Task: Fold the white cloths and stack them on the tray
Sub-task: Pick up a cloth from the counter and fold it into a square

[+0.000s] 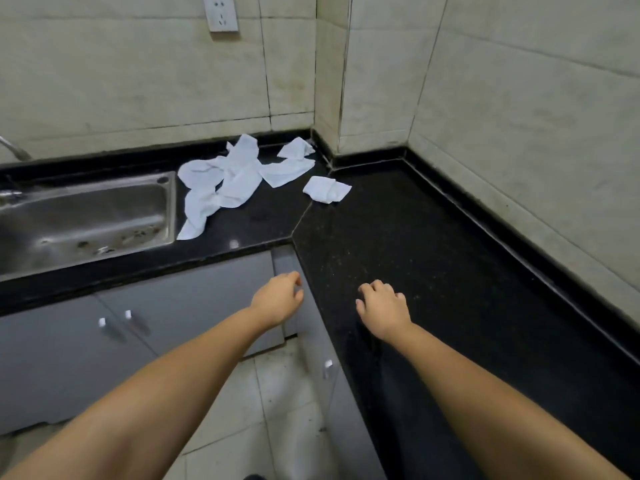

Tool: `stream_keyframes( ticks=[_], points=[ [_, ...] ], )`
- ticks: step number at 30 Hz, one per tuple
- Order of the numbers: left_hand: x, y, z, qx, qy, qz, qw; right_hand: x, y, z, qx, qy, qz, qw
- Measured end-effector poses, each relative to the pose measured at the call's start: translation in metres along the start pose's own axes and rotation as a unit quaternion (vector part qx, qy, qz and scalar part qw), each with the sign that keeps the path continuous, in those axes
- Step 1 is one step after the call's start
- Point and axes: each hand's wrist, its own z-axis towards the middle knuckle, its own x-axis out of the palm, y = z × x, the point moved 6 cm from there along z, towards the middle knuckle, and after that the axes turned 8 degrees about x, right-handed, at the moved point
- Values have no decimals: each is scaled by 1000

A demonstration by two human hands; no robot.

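Note:
Several crumpled white cloths [225,181] lie in a loose heap on the black counter [433,237] near the back corner, beside the sink. A smaller bunched cloth [326,189] lies apart to the right of the heap. Another small cloth [296,148] sits against the back wall. My left hand [278,299] hovers in front of the counter's inner corner, fingers loosely curled, holding nothing. My right hand [382,306] is over the near part of the counter, fingers loosely curled, also holding nothing. Both hands are well short of the cloths. No tray is in view.
A steel sink [86,220] is set into the counter at left, with a tap [15,148] at the far left edge. Tiled walls close the back and right sides. Grey cabinet doors [156,323] stand below the counter. A wall socket [220,12] is above.

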Motion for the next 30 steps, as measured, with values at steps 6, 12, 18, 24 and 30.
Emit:
stream_keyframes(
  ticks=[6, 12, 18, 24, 30],
  points=[
    [-16, 23, 129, 66, 25, 3, 997, -8, 15, 109, 36, -6, 42, 998],
    [-36, 68, 270, 102, 53, -7, 993, 3, 41, 234, 107, -1, 83, 991],
    [-47, 83, 382, 204, 96, 23, 974, 7, 75, 338, 180, 8, 185, 966],
    [-24, 77, 439, 292, 182, 104, 933, 22, 85, 392, 246, -3, 221, 944],
    [-11, 83, 444, 352, 232, 126, 898, 17, 84, 392, 227, -20, 253, 940]
  ],
)
